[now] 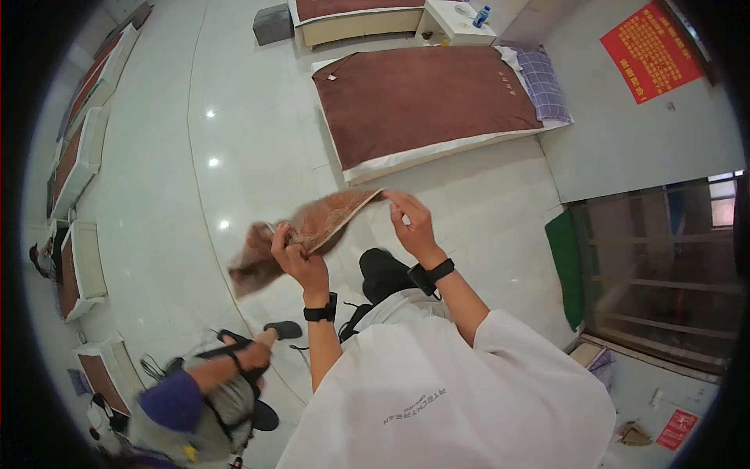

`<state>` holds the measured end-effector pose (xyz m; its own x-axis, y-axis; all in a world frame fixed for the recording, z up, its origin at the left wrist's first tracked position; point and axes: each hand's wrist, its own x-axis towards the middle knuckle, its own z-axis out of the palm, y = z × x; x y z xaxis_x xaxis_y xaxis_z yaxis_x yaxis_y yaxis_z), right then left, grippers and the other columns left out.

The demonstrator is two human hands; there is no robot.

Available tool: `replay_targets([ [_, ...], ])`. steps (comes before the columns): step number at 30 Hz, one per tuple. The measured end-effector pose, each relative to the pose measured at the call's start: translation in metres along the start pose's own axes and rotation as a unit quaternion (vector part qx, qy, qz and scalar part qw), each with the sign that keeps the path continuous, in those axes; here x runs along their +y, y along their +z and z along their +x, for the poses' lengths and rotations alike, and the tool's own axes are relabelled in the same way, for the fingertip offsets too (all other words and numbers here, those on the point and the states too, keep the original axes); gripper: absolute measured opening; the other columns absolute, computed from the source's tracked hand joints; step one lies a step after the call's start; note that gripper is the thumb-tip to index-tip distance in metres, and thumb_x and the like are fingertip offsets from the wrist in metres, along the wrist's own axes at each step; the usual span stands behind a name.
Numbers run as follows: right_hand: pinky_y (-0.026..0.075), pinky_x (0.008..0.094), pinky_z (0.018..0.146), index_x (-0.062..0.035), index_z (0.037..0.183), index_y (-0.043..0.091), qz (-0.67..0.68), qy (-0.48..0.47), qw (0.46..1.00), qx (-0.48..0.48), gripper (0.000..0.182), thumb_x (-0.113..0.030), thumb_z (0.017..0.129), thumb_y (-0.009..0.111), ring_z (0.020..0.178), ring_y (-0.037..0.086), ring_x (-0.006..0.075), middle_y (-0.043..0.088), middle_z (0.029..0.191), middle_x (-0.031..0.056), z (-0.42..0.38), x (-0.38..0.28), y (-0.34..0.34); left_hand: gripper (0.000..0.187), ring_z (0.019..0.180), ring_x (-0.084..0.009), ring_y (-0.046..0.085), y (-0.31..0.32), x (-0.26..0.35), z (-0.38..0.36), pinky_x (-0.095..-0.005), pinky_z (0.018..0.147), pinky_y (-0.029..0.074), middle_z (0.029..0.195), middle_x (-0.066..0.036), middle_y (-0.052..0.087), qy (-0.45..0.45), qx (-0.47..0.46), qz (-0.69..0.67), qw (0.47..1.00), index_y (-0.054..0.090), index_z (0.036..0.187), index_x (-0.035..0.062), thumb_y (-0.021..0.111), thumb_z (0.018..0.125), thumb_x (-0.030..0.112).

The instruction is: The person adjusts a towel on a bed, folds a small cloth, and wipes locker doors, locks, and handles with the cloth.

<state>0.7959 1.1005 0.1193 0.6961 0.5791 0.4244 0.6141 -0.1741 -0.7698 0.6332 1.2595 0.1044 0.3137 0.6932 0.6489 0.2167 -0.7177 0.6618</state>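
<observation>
A brown towel (312, 227) is stretched in the air between my two hands, its left end hanging down and blurred. My left hand (293, 254) pinches its lower edge near the middle. My right hand (410, 219) grips its right corner. Both wrists carry black bands. Below the towel my dark shoe (383, 270) shows on the white tiled floor. Ahead stands a low bed (426, 102) covered with a brown sheet.
Another person (203, 391) in a purple sleeve crouches at my lower left. More low beds (78, 258) line the left wall. A white bedside table (453, 23) with a bottle stands beyond the bed. A barred window (664, 273) and a green mat (566, 266) are on the right.
</observation>
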Motion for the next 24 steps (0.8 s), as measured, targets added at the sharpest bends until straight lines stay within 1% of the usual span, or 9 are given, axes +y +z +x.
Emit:
replay_targets([
  [2, 0.054, 0.0378, 0.083, -0.0031, 0.119, 0.067, -0.04, -0.05, 0.997, 0.047, 0.03, -0.004, 0.091, 0.057, 0.097, 0.067, 0.0289, 0.069, 0.114, 0.0176, 0.046, 0.005, 0.027, 0.017, 0.113, -0.039, 0.057, 0.025, -0.041, 0.04, -0.0446, 0.098, 0.046, 0.119, -0.019, 0.062, 0.051, -0.055, 0.032, 0.997, 0.047, 0.083, 0.0004, 0.055, 0.08, -0.014],
  [5, 0.054, 0.0433, 0.083, -0.0056, 0.121, 0.067, -0.062, -0.042, 0.992, -0.099, 0.032, -0.008, 0.089, 0.059, 0.097, 0.065, 0.0347, 0.068, 0.115, 0.0179, 0.104, 0.058, 0.081, 0.006, 0.103, -0.0422, 0.059, 0.067, -0.133, 0.078, -0.0442, 0.092, 0.048, 0.108, -0.023, 0.064, -0.036, -0.288, 0.026, 0.957, 0.051, 0.088, -0.0043, 0.056, 0.084, -0.007],
  [8, 0.053, 0.0476, 0.079, -0.0061, 0.103, 0.074, -0.075, 0.101, 0.927, -0.354, 0.027, -0.025, 0.09, 0.059, 0.09, 0.066, 0.0402, 0.07, 0.095, 0.0215, 0.17, 0.1, 0.135, 0.009, 0.093, -0.0454, 0.059, 0.086, -0.218, 0.132, -0.0444, 0.084, 0.049, 0.096, -0.025, 0.065, -0.172, -0.619, 0.073, 0.763, 0.056, 0.094, -0.0053, 0.056, 0.087, 0.001],
  [10, 0.053, 0.0483, 0.076, -0.0038, 0.09, 0.075, -0.08, 0.125, 0.897, -0.417, 0.034, -0.034, 0.09, 0.059, 0.083, 0.065, 0.0428, 0.069, 0.083, 0.0224, 0.223, 0.115, 0.175, 0.011, 0.094, -0.0438, 0.061, 0.095, -0.265, 0.178, -0.0468, 0.082, 0.049, 0.099, -0.022, 0.067, -0.191, -0.587, 0.12, 0.777, 0.059, 0.096, -0.0032, 0.055, 0.087, 0.002],
  [13, 0.052, 0.0441, 0.085, -0.0059, 0.111, 0.072, 0.022, 0.077, 0.958, -0.277, 0.03, -0.024, 0.093, 0.057, 0.099, 0.065, 0.0384, 0.07, 0.104, 0.0201, 0.307, 0.111, 0.224, 0.018, 0.094, -0.0433, 0.062, 0.107, -0.307, 0.277, -0.0482, 0.08, 0.049, 0.098, -0.022, 0.067, -0.153, -0.467, 0.133, 0.861, 0.063, 0.101, 0.0005, 0.049, 0.088, 0.002],
  [18, 0.049, 0.0371, 0.102, -0.0065, 0.136, 0.057, 0.117, 0.055, 0.991, -0.028, 0.047, 0.0, 0.089, 0.056, 0.122, 0.06, 0.0311, 0.057, 0.14, 0.0137, 0.446, 0.089, 0.286, 0.033, 0.105, -0.0319, 0.063, 0.172, -0.277, 0.445, -0.0387, 0.087, 0.049, 0.119, -0.013, 0.066, -0.139, 0.036, 0.017, 0.99, 0.059, 0.101, -0.0086, 0.042, 0.074, -0.017],
  [21, 0.052, 0.0366, 0.095, -0.0083, 0.141, 0.052, 0.049, 0.034, 0.998, -0.019, 0.053, 0.0, 0.089, 0.055, 0.114, 0.063, 0.0308, 0.056, 0.141, 0.0151, 0.515, 0.116, 0.328, 0.037, 0.106, -0.0326, 0.063, 0.237, -0.345, 0.5, -0.0386, 0.091, 0.049, 0.117, -0.014, 0.066, 0.019, -0.056, 0.046, 0.997, 0.059, 0.104, -0.0051, 0.044, 0.074, -0.018],
  [22, 0.053, 0.0368, 0.094, -0.0087, 0.142, 0.051, 0.06, 0.078, 0.994, -0.049, 0.054, -0.001, 0.089, 0.055, 0.112, 0.063, 0.0311, 0.055, 0.142, 0.0152, 0.531, 0.125, 0.341, 0.035, 0.107, -0.0343, 0.063, 0.26, -0.356, 0.518, -0.0382, 0.092, 0.048, 0.117, -0.016, 0.066, -0.076, -0.149, 0.036, 0.985, 0.059, 0.105, -0.0012, 0.045, 0.077, -0.017],
  [24, 0.054, 0.0379, 0.088, -0.0119, 0.151, 0.039, 0.065, 0.176, 0.974, -0.125, 0.066, -0.007, 0.088, 0.059, 0.105, 0.064, 0.0309, 0.049, 0.147, 0.0147, 0.564, 0.147, 0.361, 0.027, 0.095, -0.0383, 0.064, 0.299, -0.402, 0.551, -0.0393, 0.087, 0.05, 0.108, -0.017, 0.066, -0.052, -0.345, 0.043, 0.936, 0.058, 0.104, 0.0017, 0.051, 0.082, -0.013],
])
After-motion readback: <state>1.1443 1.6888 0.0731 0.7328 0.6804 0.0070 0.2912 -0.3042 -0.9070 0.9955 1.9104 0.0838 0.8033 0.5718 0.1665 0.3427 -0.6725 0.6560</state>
